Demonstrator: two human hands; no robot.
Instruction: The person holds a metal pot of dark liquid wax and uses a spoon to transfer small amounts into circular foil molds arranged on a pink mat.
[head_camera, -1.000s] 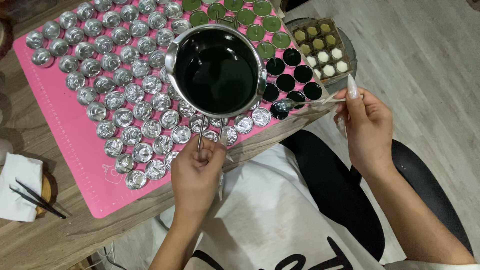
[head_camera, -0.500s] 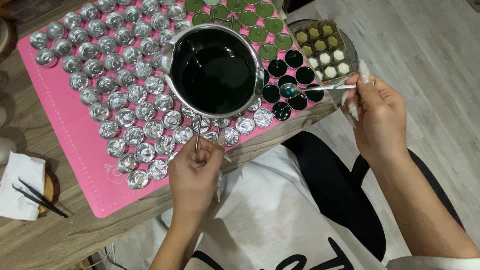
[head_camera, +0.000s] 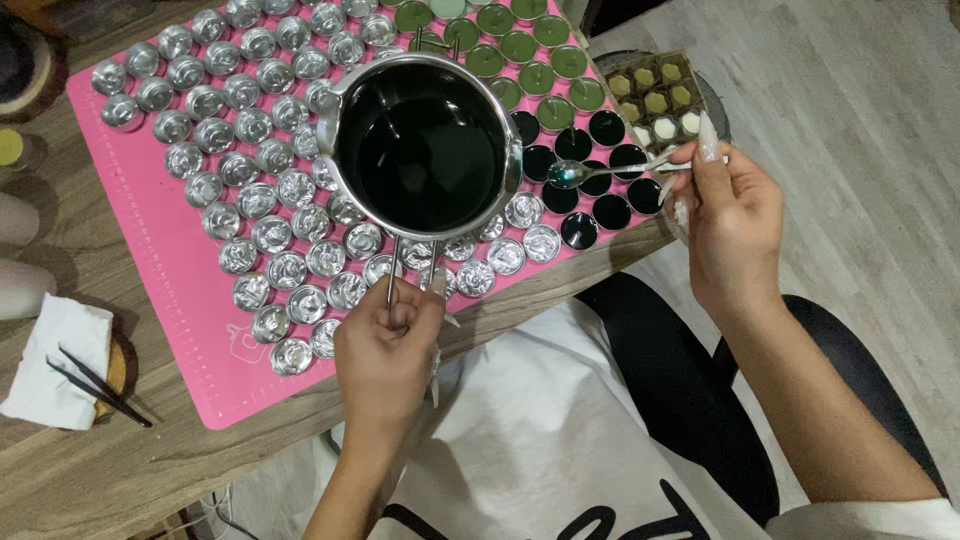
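Two hands busy from where I'm watching. My left hand is clamped on the thin wire handle of a round stainless steel melting pot full of dark, near-black liquid, held over the pink silicone mat on the wooden tabletop. I'd guess it's hefty and sloshy, probably hot, so that handle is the only sane grip, kept level. My right hand, at 3 o'clock of the pot, pinches a small metal spoon over the black-filled foil cups. Empty silver foil cups at 9 o'clock look light, flimsy and easily knocked.
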